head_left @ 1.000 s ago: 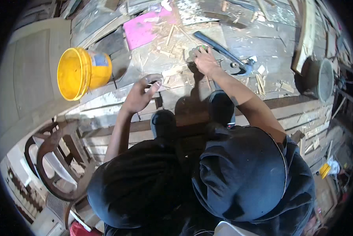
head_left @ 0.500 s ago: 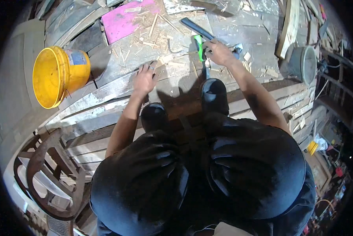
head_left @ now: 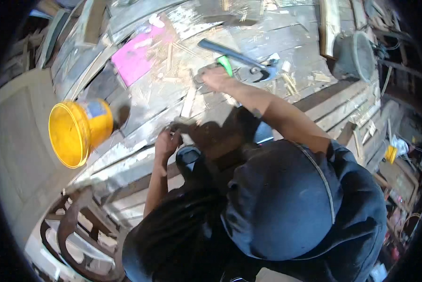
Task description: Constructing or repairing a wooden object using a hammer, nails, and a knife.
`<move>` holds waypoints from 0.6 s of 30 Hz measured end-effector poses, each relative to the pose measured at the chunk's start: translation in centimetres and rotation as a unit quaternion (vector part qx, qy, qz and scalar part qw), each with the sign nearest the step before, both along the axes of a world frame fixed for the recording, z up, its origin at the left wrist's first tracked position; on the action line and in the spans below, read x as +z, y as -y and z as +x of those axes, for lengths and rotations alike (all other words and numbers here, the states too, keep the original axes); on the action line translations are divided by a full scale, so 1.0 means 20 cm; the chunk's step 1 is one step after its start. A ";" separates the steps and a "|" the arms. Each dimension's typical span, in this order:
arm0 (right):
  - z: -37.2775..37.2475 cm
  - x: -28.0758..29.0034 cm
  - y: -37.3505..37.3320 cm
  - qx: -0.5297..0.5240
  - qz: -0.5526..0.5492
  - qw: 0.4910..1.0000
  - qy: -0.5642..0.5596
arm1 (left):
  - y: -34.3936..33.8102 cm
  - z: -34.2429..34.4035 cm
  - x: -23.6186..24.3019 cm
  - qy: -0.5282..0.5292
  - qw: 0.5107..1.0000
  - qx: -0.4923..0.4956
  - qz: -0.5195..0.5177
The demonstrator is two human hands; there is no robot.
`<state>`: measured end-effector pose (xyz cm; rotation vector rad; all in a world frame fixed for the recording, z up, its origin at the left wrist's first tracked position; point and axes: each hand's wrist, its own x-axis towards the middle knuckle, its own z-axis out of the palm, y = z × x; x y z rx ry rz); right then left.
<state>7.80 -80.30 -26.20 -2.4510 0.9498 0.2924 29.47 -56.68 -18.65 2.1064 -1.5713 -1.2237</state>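
My right hand reaches across the boards, its fingers curled down and blurred. A thin, dark curved metal piece shows at its fingertips; whether the hand grips it is hidden. Just behind the knuckles lies a bright green handle-like piece. Beyond it is a hammer with a long dark handle, its metal head toward the right. My left hand is lower, near the edge of the boards and by my foot, with its fingers bent inward; what is in them cannot be made out. A pale wood strip lies between the hands.
A yellow bucket lies tipped at left, beside a wooden panel. A pink sheet and scattered wood splinters cover the boards. A grey bucket stands at right near an upright plank. A curved wooden chair part is lower left.
My right hand has moved left from beside the green piece to the curved metal piece. My left hand has drawn back toward me and curled. My right knee and the view have shifted.
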 end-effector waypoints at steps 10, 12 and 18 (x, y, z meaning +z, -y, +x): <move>-0.12 0.14 0.04 -0.011 0.018 1.000 0.002 | 0.21 -0.30 0.03 -0.146 0.980 -0.112 -0.070; -0.12 0.12 0.04 -0.027 0.010 1.000 -0.005 | 0.20 -0.36 0.06 -0.174 0.978 -0.108 -0.033; -0.08 0.11 0.02 -0.037 -0.052 0.998 -0.029 | 0.11 -0.36 0.09 -0.125 0.990 -0.058 -0.026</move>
